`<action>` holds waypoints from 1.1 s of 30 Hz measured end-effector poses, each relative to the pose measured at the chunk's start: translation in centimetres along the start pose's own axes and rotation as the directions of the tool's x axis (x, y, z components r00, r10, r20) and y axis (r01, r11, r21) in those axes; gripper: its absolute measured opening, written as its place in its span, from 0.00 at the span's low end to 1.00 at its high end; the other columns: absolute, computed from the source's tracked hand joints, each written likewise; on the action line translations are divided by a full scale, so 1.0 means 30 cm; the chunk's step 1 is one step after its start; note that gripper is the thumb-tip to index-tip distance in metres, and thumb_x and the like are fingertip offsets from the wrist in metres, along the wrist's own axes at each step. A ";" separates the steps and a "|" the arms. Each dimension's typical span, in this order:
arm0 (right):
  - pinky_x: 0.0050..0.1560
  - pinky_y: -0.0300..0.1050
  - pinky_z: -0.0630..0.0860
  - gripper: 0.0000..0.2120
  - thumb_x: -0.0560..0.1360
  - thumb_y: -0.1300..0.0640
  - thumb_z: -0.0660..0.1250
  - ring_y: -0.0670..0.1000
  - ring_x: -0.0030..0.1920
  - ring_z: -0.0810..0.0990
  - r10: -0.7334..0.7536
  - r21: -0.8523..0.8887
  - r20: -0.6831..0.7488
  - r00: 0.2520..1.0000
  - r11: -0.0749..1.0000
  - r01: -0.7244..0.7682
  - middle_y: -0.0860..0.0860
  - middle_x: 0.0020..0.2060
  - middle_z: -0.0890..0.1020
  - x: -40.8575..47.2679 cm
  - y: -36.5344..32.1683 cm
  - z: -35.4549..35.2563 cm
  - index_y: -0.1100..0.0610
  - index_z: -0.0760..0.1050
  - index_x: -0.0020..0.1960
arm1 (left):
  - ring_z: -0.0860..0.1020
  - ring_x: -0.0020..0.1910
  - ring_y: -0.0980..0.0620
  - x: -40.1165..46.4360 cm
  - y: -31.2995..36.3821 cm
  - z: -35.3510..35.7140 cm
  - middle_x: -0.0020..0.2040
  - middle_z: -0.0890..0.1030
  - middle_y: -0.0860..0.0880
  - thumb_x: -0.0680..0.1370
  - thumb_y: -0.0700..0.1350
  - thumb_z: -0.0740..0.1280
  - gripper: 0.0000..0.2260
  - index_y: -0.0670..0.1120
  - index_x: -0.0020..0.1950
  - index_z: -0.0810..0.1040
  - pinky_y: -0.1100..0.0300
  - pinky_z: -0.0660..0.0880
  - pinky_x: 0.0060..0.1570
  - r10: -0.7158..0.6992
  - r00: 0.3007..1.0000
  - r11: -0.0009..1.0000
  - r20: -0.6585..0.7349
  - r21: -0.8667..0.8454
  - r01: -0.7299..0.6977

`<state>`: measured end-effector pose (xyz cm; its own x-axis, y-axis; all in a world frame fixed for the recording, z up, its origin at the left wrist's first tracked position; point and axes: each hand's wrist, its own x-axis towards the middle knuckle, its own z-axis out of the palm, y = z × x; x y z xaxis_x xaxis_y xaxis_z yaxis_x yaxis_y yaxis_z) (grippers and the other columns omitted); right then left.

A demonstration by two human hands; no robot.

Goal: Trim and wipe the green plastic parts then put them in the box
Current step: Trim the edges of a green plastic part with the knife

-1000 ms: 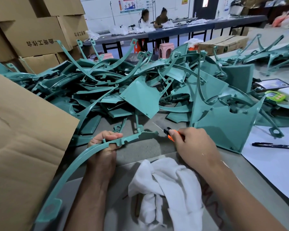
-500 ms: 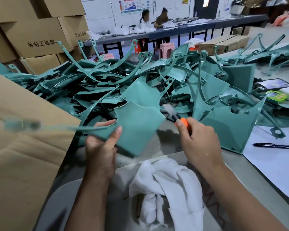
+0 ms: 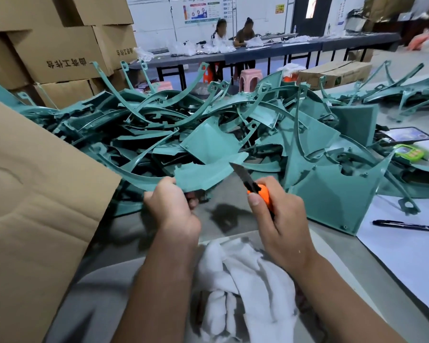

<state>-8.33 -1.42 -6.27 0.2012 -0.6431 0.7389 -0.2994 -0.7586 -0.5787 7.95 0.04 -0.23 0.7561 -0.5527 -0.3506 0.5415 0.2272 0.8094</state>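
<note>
My left hand [image 3: 171, 206] grips a green plastic part [image 3: 203, 175] by its lower edge, holding it above the table with its flat panel facing up and its curved arm running off to the left. My right hand [image 3: 280, 219] holds an orange-handled utility knife [image 3: 254, 185]; the blade tip sits just at the part's right edge. A white cloth [image 3: 245, 288] lies crumpled on the table between my forearms. A large heap of green parts [image 3: 233, 120] fills the table behind.
A brown cardboard box flap [image 3: 35, 206] stands at the left. White paper [image 3: 406, 256] with a black pen [image 3: 406, 226] lies at the right, near a phone [image 3: 406, 137] and a green gadget [image 3: 406, 152]. Stacked cartons [image 3: 55, 50] rise at back left; two people sit far back.
My left hand has turned the green part from its thin arm edge to its flat panel and lifted it. My right hand has raised the knife, blade now exposed at the panel's edge.
</note>
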 end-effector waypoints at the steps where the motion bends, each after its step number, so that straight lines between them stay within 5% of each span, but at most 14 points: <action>1: 0.32 0.38 0.61 0.13 0.86 0.48 0.57 0.44 0.28 0.68 -0.017 0.012 0.021 1.000 1.000 0.017 0.40 0.30 0.66 -0.004 -0.006 0.009 0.55 0.72 0.48 | 0.65 0.17 0.55 0.004 -0.009 -0.001 0.31 0.73 0.46 0.79 0.33 0.58 0.07 0.44 0.46 0.68 0.70 0.57 0.19 -0.044 0.999 0.999 0.004 -0.014 0.044; 10: 0.31 0.47 0.66 0.18 0.86 0.43 0.52 0.51 0.33 0.71 -0.091 -0.124 0.093 0.991 0.987 0.103 0.41 0.36 0.69 -0.014 -0.055 0.086 0.56 0.72 0.53 | 0.62 0.14 0.57 -0.029 -0.068 -0.013 0.19 0.65 0.51 0.80 0.33 0.51 0.14 0.45 0.36 0.64 0.70 0.57 0.15 -0.319 0.941 0.939 0.111 -0.098 0.330; 16: 0.30 0.44 0.67 0.19 0.87 0.43 0.50 0.50 0.35 0.72 -0.106 -0.232 0.045 0.993 0.966 0.113 0.44 0.34 0.75 -0.017 -0.053 0.093 0.55 0.71 0.52 | 0.60 0.13 0.58 -0.040 -0.054 -0.028 0.23 0.69 0.49 0.83 0.37 0.52 0.13 0.43 0.40 0.68 0.70 0.56 0.15 -0.384 0.916 0.920 0.113 -0.037 0.390; 20: 0.30 0.42 0.66 0.16 0.87 0.43 0.51 0.49 0.35 0.70 -0.106 -0.258 0.051 0.993 0.959 0.116 0.40 0.35 0.69 -0.017 -0.047 0.091 0.53 0.70 0.52 | 0.60 0.14 0.59 -0.051 -0.034 -0.027 0.29 0.70 0.48 0.82 0.37 0.51 0.11 0.44 0.42 0.67 0.70 0.56 0.15 -0.393 0.914 0.912 0.098 -0.081 0.401; 25: 0.26 0.31 0.63 0.10 0.87 0.51 0.56 0.42 0.28 0.72 0.070 -0.148 -0.103 0.992 0.985 -0.084 0.39 0.29 0.67 0.002 -0.008 0.072 0.51 0.66 0.47 | 0.60 0.13 0.59 -0.059 -0.007 -0.036 0.19 0.70 0.50 0.82 0.37 0.49 0.14 0.44 0.41 0.68 0.71 0.56 0.15 -0.387 0.914 0.908 0.123 -0.118 0.401; 29: 0.28 0.43 0.58 0.14 0.87 0.51 0.55 0.46 0.24 0.66 0.191 -0.265 -0.216 0.957 0.932 -0.246 0.46 0.27 0.67 0.016 0.038 0.034 0.55 0.64 0.44 | 0.60 0.13 0.60 -0.061 0.004 -0.039 0.19 0.70 0.50 0.83 0.37 0.50 0.14 0.44 0.40 0.69 0.72 0.57 0.16 -0.382 0.918 0.908 0.109 -0.139 0.394; 33: 0.31 0.42 0.57 0.09 0.87 0.55 0.55 0.49 0.27 0.68 0.213 -0.259 -0.243 0.946 0.926 -0.275 0.47 0.30 0.69 0.007 0.030 0.041 0.56 0.65 0.48 | 0.60 0.14 0.60 -0.061 -0.002 -0.039 0.20 0.70 0.50 0.82 0.37 0.50 0.13 0.44 0.41 0.69 0.72 0.57 0.16 -0.382 0.920 0.908 0.087 -0.151 0.391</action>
<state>-7.40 -2.37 -7.05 -0.0998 -0.7449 0.6597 -0.5743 -0.4983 -0.6495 6.96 1.99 -0.18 0.4569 -0.6653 -0.5904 0.8426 0.1110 0.5270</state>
